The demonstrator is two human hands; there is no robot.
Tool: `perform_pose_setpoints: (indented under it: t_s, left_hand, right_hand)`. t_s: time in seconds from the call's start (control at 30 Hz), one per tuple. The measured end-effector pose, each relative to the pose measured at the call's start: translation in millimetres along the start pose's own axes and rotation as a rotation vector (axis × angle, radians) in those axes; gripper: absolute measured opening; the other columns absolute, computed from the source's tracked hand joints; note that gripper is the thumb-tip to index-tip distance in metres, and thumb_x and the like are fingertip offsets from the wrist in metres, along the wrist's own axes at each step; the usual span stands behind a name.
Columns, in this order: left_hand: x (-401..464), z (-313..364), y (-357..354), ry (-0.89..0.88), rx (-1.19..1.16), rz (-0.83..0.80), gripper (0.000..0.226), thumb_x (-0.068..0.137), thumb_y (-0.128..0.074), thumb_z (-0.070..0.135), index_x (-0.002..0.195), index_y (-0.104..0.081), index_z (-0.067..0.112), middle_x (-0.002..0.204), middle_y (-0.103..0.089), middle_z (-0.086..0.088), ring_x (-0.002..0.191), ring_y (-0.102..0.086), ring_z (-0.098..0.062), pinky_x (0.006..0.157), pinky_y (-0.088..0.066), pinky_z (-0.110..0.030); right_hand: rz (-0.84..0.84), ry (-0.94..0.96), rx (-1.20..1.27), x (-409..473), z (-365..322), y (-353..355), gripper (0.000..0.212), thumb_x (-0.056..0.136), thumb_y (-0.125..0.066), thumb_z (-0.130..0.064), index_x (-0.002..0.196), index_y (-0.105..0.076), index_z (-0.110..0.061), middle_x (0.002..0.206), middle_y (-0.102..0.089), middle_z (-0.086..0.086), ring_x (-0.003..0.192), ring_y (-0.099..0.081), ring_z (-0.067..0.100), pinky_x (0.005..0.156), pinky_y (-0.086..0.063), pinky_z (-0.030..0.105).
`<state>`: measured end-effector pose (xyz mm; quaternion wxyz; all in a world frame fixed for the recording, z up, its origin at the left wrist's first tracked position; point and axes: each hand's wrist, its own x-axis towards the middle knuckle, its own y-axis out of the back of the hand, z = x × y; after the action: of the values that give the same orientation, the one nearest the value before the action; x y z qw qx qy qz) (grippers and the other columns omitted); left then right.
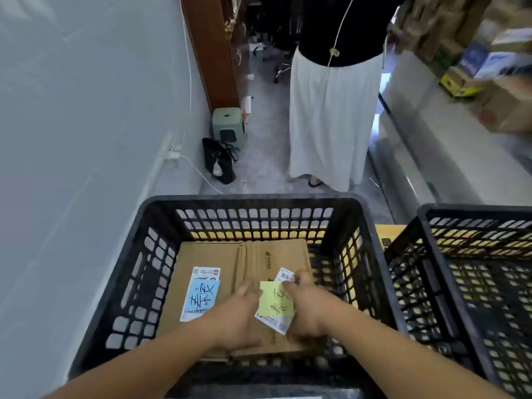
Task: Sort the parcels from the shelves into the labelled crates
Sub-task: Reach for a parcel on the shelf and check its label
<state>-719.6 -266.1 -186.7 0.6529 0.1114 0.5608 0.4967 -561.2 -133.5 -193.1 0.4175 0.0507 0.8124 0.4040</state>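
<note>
While both hands reach down into the left crate (115,272) in the lower middle of the frame, the grip is a two-sided one on the right parcel (273,254), a flat brown carton lying on the crate floor. The left hand (239,315) lies on the carton's left part with fingers nearly straight, pressing rather than clasping; the right hand (305,309) has its fingers curled at the carton's right edge, up by the white label's (285,275) top corner, and seems to pinch there, though how far they wrap under is hidden. Between the hands sits a yellow note (276,302) stuck over that label. The carton's long axis runs from the bottom of the frame toward the top, away from the person, and it overlaps or butts against the left parcel (198,260), which carries a blue note (203,296) further to frame left; I cannot tell which lies on top. Since both hands are on the right parcel, the next move, as I judge it, is letting go and drawing straight back toward the bottom edge. Further out, a second crate (475,210) stands at lower right, just beside the first, and a person in a white skirt (331,110) stands beyond, upper middle, with shelves (489,67) of boxes at upper right.
</note>
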Motion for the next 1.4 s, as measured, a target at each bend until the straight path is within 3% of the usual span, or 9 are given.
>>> perform_pose_setpoints:
  t_s: [0.2,0.33,0.47,0.57,0.67,0.8,0.9,1.07,1.4]
  left_hand:
    - [23,4,-8,0.074,0.109,0.045,0.107,0.079,-0.078,0.039,0.161,-0.01,0.023,0.168,0.015,0.006,0.142,-0.038,-0.029,0.113,-0.041,-0.04]
    - [24,2,-3,0.085,0.293,0.054,0.108,0.077,-0.075,0.056,0.16,-0.011,0.027,0.17,0.001,0.003,0.145,-0.029,-0.036,0.114,-0.037,-0.046]
    - [26,3,-2,0.1,0.323,0.067,0.107,0.075,-0.077,0.055,0.158,-0.015,0.03,0.169,-0.007,0.003,0.15,-0.017,-0.038,0.119,-0.028,-0.052]
    - [20,4,8,0.086,0.322,0.054,0.095,0.079,-0.074,0.045,0.157,-0.023,0.026,0.166,-0.019,0.001,0.149,-0.017,-0.038,0.119,-0.027,-0.05]
    - [8,2,22,0.06,0.251,0.153,0.088,0.08,-0.07,0.049,0.155,-0.029,0.027,0.159,-0.034,0.002,0.145,-0.028,-0.029,0.118,-0.032,-0.041]
    - [-23,18,47,-0.029,0.177,0.287,0.099,0.076,-0.071,0.062,0.159,-0.023,0.033,0.168,-0.019,0.003,0.152,-0.022,-0.025,0.124,-0.022,-0.04]
    - [-53,48,65,-0.139,0.178,0.339,0.098,0.081,-0.072,0.061,0.159,-0.02,0.035,0.168,-0.016,0.008,0.153,-0.017,-0.019,0.125,-0.015,-0.037]
    - [-76,124,72,-0.365,0.238,0.359,0.091,0.082,-0.065,0.068,0.156,-0.021,0.042,0.166,-0.02,0.01,0.151,-0.02,-0.017,0.123,-0.02,-0.035]
    - [-112,364,-23,-0.867,0.331,0.22,0.091,0.082,-0.066,0.067,0.157,-0.021,0.042,0.165,-0.019,0.013,0.151,-0.016,-0.018,0.123,-0.023,-0.038]
  right_hand:
    - [0.05,0.011,0.043,19,1,-13,0.1,0.072,-0.084,-0.031,0.152,-0.024,-0.025,0.148,-0.009,0.0,0.116,-0.051,0.032,0.1,-0.053,0.042]
    - [0.076,0.038,0.02,26,7,-14,0.101,0.075,-0.083,-0.032,0.155,-0.022,-0.025,0.144,-0.01,0.0,0.111,-0.053,0.03,0.097,-0.055,0.038]
    - [0.069,0.028,-0.001,27,5,-16,0.104,0.073,-0.084,-0.037,0.154,-0.021,-0.027,0.146,-0.011,0.001,0.116,-0.047,0.032,0.097,-0.055,0.04]
    - [0.058,0.006,-0.071,23,-1,-9,0.107,0.073,-0.084,-0.044,0.156,-0.017,-0.03,0.147,-0.014,0.003,0.118,-0.049,0.036,0.095,-0.056,0.044]
    - [0.114,-0.007,-0.125,0,-9,3,0.101,0.076,-0.08,-0.05,0.156,-0.021,-0.033,0.15,-0.022,0.006,0.126,-0.044,0.04,0.098,-0.052,0.05]
    - [0.316,-0.026,-0.043,-69,-21,23,0.079,0.083,-0.071,-0.049,0.15,-0.035,-0.03,0.154,-0.03,0.005,0.138,-0.035,0.034,0.109,-0.044,0.051]
    - [0.466,-0.061,0.035,-134,-21,30,0.069,0.091,-0.065,-0.048,0.151,-0.037,-0.028,0.159,-0.027,0.002,0.144,-0.029,0.029,0.114,-0.04,0.048]
    - [0.696,-0.187,0.163,-238,0,20,0.07,0.094,-0.061,-0.054,0.155,-0.032,-0.036,0.165,-0.02,-0.006,0.151,-0.021,0.021,0.118,-0.034,0.042]
    - [0.907,-0.684,0.429,-443,119,-76,0.073,0.091,-0.061,-0.059,0.155,-0.032,-0.04,0.165,-0.02,-0.01,0.149,-0.027,0.017,0.115,-0.038,0.039]
